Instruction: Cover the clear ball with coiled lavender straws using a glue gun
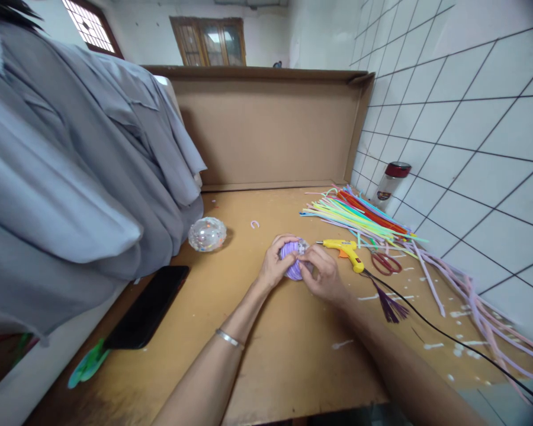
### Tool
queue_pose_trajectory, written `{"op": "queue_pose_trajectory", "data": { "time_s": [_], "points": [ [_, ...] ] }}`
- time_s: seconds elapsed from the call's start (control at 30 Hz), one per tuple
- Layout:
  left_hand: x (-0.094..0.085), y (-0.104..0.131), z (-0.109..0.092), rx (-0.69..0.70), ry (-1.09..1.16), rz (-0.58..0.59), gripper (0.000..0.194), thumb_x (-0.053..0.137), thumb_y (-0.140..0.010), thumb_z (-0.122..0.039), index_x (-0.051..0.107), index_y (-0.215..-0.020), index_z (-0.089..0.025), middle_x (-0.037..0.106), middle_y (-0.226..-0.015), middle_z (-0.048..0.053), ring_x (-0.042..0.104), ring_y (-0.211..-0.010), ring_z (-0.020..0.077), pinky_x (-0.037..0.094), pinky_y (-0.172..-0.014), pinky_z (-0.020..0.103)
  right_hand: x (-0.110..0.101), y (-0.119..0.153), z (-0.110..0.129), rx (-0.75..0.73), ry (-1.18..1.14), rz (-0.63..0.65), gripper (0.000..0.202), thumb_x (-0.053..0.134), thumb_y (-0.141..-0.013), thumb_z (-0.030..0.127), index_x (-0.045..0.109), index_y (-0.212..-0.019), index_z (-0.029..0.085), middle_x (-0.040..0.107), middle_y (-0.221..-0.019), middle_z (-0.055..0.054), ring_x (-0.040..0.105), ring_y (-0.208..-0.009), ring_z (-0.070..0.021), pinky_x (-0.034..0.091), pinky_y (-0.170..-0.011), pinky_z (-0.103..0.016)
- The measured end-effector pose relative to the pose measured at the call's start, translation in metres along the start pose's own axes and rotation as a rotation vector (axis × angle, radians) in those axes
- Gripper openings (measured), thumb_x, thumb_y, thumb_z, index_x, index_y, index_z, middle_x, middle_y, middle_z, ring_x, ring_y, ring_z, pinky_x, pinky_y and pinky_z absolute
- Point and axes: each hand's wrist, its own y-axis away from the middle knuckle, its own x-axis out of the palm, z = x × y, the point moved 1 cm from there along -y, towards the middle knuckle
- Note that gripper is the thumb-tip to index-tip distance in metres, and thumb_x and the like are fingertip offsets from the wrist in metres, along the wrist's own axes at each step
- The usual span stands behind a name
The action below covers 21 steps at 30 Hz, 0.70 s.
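Observation:
A small round purple-and-white striped piece (293, 270) is between my hands over the middle of the table. My left hand (275, 260) wraps round its left side, thumb across the front. The fingers of my right hand (322, 273) are pinched together at its right side; whether they grip its edge or a strand of it is too small to tell. Just right of my hands lies a yellow glue gun (344, 247), its nozzle pointing left. Red-handled scissors (386, 263) rest beyond it, beside a heap of coloured pipe cleaners (359, 216).
On the wooden table (213, 355) are a clear faceted bowl (207, 234), a black phone (148, 307), a small pink curl (254, 224), a purple tassel (389, 305) and a black cord. A jar (387, 183) stands by the tiled wall. Cardboard (270, 130) closes the back; grey cloth hangs left.

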Motion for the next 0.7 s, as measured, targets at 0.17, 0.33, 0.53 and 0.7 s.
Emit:
{"op": "queue_pose_trajectory", "data": {
  "time_s": [0.17, 0.33, 0.53, 0.7],
  "points": [
    [0.001, 0.0, -0.006, -0.002, -0.007, 0.017, 0.027, 0.056, -0.072, -0.02, 0.063, -0.098, -0.017, 0.059, -0.109, 0.009, 0.054, -0.109, 0.022, 0.04, -0.101, 0.039, -0.003, -0.001, -0.002, 0.188, 0.005, -0.06, 0.021, 0.051, -0.086, 0.028, 0.056, -0.105, 0.022, 0.057, -0.094, -0.007, 0.054, -0.09, -0.022, 0.045, -0.08, -0.038],
    [0.002, 0.001, -0.01, 0.002, -0.03, 0.034, 0.027, 0.057, -0.072, -0.023, 0.063, -0.097, -0.017, 0.058, -0.109, 0.009, 0.054, -0.109, 0.0229, 0.039, -0.101, 0.039, -0.001, -0.001, -0.012, 0.353, -0.078, -0.022, 0.034, 0.044, -0.09, 0.038, 0.054, -0.118, 0.022, 0.053, -0.109, -0.009, 0.051, -0.105, -0.0232, 0.041, -0.093, -0.042],
    [0.003, 0.002, -0.008, 0.03, -0.039, 0.04, 0.027, 0.057, -0.073, -0.024, 0.062, -0.099, -0.017, 0.057, -0.11, 0.009, 0.054, -0.109, 0.0225, 0.04, -0.1, 0.039, 0.002, 0.0, -0.02, 0.346, -0.124, 0.037, 0.032, 0.044, -0.091, 0.04, 0.057, -0.114, 0.024, 0.055, -0.109, -0.008, 0.051, -0.107, -0.023, 0.041, -0.094, -0.042],
    [0.003, 0.002, -0.005, 0.034, -0.028, 0.031, 0.028, 0.056, -0.073, -0.024, 0.06, -0.1, -0.017, 0.057, -0.108, 0.008, 0.054, -0.107, 0.0217, 0.041, -0.098, 0.039, 0.001, -0.002, -0.017, 0.307, -0.132, 0.013, 0.03, 0.045, -0.091, 0.037, 0.057, -0.115, 0.023, 0.057, -0.111, -0.008, 0.052, -0.108, -0.0225, 0.041, -0.095, -0.042]
  ]
}}
